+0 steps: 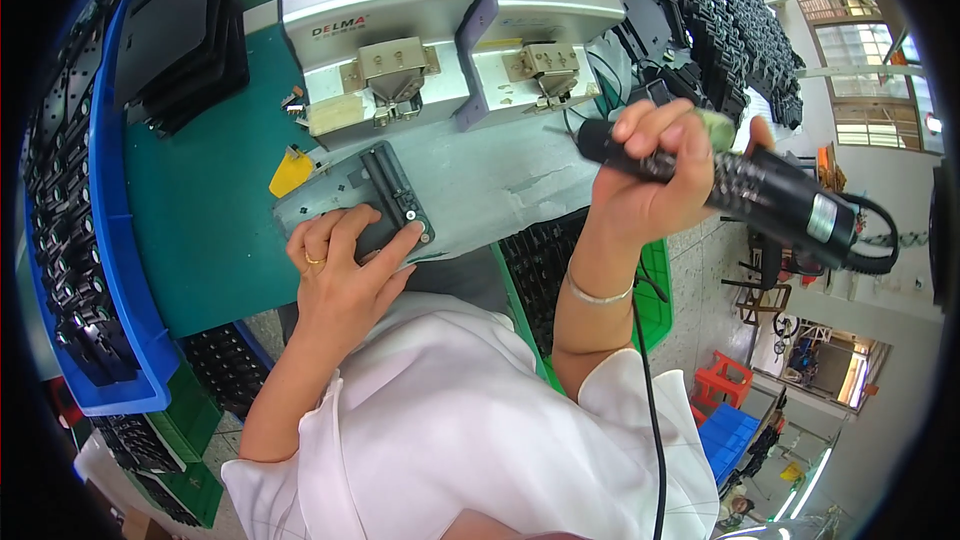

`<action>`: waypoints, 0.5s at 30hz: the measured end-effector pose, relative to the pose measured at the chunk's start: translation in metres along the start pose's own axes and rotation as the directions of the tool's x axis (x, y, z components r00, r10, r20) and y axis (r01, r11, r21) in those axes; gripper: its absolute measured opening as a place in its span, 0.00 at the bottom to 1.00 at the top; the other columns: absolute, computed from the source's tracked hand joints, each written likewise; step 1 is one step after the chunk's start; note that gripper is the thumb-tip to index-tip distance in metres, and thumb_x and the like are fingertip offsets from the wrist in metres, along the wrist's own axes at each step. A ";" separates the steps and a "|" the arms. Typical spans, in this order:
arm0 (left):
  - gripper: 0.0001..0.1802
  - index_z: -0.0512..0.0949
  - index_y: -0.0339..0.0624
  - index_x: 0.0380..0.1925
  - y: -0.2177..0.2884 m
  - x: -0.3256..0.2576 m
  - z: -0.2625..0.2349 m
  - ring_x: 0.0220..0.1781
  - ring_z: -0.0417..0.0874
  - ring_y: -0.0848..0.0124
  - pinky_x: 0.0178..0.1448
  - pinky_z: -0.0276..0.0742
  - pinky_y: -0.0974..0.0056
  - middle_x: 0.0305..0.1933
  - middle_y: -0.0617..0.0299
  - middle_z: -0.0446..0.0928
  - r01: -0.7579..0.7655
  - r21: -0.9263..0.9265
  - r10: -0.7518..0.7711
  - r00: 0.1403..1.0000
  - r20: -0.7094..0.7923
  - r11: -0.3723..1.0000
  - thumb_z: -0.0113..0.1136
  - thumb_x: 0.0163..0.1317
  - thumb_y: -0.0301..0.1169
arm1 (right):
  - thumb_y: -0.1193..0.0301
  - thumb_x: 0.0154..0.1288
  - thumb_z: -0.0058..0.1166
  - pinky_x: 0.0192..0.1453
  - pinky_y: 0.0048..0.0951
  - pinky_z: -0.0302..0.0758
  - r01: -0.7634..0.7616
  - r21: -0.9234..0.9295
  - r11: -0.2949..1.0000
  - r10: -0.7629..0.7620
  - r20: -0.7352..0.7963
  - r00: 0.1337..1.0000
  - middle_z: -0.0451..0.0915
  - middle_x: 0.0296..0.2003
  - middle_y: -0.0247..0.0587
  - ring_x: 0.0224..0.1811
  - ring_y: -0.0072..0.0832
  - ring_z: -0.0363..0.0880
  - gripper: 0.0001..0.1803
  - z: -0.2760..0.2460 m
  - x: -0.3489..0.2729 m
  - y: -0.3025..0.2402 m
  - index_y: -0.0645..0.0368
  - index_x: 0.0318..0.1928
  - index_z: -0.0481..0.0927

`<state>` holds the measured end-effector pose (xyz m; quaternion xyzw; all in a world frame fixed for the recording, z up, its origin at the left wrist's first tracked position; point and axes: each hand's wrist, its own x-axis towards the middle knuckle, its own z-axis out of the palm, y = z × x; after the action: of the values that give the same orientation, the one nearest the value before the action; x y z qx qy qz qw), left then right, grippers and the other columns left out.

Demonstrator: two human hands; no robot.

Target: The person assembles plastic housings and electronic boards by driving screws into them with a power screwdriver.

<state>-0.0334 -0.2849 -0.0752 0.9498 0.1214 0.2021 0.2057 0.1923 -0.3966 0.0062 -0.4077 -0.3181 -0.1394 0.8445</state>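
My right hand (pixel 660 155) is raised to the right above the bench, its fingers wrapped round a black corded electric screwdriver (pixel 765 195). The tool lies nearly level, its narrow end to the left and its cable loop to the right. Down on the bench, my left hand (pixel 345 265) holds the near end of a long black plastic part (pixel 390 180). Its fingers are bent and somewhat apart, the index fingertip beside small silvery screws (pixel 411 215). The hand hides part of the grey plate (pixel 310 202) lying left of the black part.
Two silver screw feeder machines (pixel 390 60) stand at the back of the green bench mat (pixel 200 240). A yellow tag (pixel 291 173) lies before them. Stacked black panels (pixel 195 50) and a blue bin (pixel 125 340) of black parts are on the left; more black parts (pixel 720 20) pile up at back right.
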 end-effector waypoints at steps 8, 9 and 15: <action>0.30 0.82 0.62 0.48 0.001 0.001 0.002 0.57 0.67 0.59 0.63 0.55 0.53 0.52 0.61 0.71 -0.004 0.011 0.004 1.000 -0.006 1.000 0.76 0.39 0.34 | 0.83 0.57 0.46 0.24 0.33 0.77 0.060 -0.046 0.997 -0.058 0.062 0.996 0.70 0.16 0.41 0.14 0.27 0.70 0.33 0.000 0.022 0.019 0.60 0.63 0.52; 0.30 0.83 0.59 0.47 0.001 0.001 0.001 0.56 0.68 0.58 0.62 0.55 0.53 0.52 0.59 0.72 -0.006 0.003 0.007 1.000 -0.014 1.000 0.77 0.37 0.33 | 0.83 0.57 0.46 0.24 0.33 0.77 0.060 -0.045 0.997 -0.058 0.061 0.996 0.70 0.16 0.41 0.14 0.27 0.70 0.33 0.001 0.023 0.021 0.60 0.63 0.52; 0.29 0.83 0.59 0.47 0.001 0.001 0.001 0.56 0.68 0.58 0.62 0.55 0.53 0.52 0.58 0.72 -0.004 0.002 0.004 1.000 -0.002 1.000 0.77 0.38 0.33 | 0.82 0.59 0.48 0.23 0.33 0.75 0.035 -0.141 0.989 -0.017 0.127 0.992 0.69 0.18 0.39 0.15 0.26 0.70 0.32 0.000 0.022 0.025 0.56 0.63 0.55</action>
<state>-0.0318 -0.2860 -0.0751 0.9500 0.1198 0.2033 0.2044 0.2216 -0.3803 0.0052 -0.4710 -0.3651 -0.1470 0.7895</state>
